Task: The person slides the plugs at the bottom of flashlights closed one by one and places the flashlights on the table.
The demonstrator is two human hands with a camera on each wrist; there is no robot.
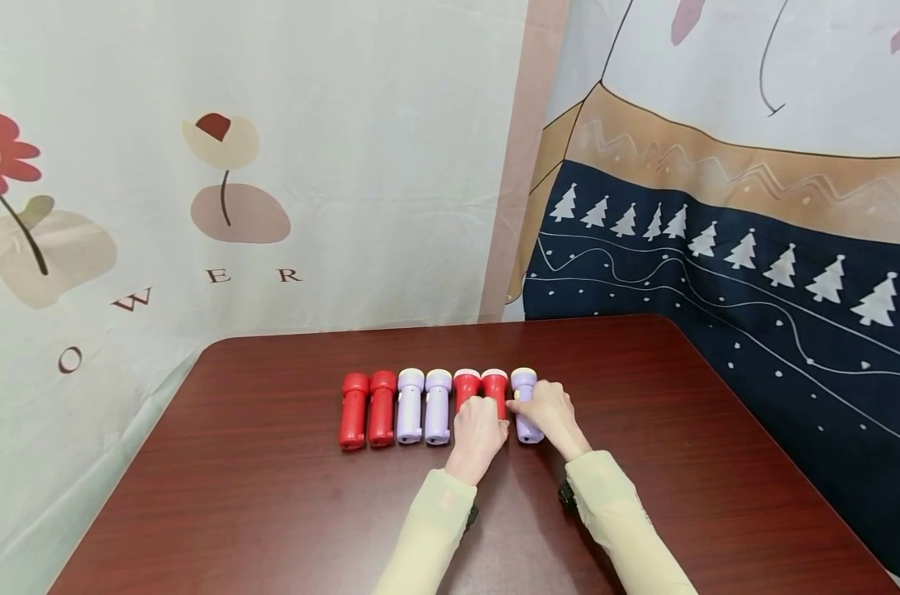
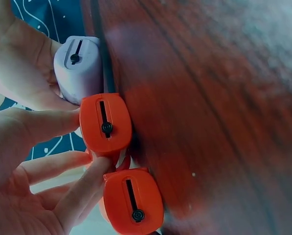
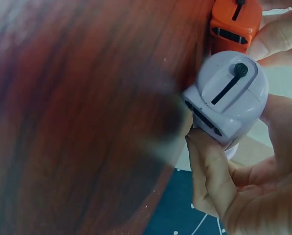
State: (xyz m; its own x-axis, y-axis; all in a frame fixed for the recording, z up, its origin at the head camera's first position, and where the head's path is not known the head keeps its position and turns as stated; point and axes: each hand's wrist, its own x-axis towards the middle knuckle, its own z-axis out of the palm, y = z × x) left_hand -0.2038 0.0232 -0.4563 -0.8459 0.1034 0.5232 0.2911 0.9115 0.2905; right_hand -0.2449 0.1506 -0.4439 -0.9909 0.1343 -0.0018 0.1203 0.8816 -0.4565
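Several flashlights lie side by side in a row on the table. My left hand (image 1: 478, 431) pinches the rightmost red flashlight (image 2: 105, 122), thumb on one side and fingers on the other. Beside it, another red flashlight (image 2: 134, 201) lies close to those fingers. At the right end of the row, my right hand (image 1: 552, 411) grips a lavender flashlight (image 3: 235, 95) between thumb and curled fingers. A narrow gap separates this flashlight from the red one in the head view. The hands partly cover the lower parts of the flashlights they hold.
Two lavender flashlights, one of them the nearer lavender flashlight (image 1: 438, 406), lie left of the hands. Two red flashlights, including the end red flashlight (image 1: 354, 411), finish the row. The brown table (image 1: 271, 512) meets a printed curtain (image 1: 390, 165) behind.
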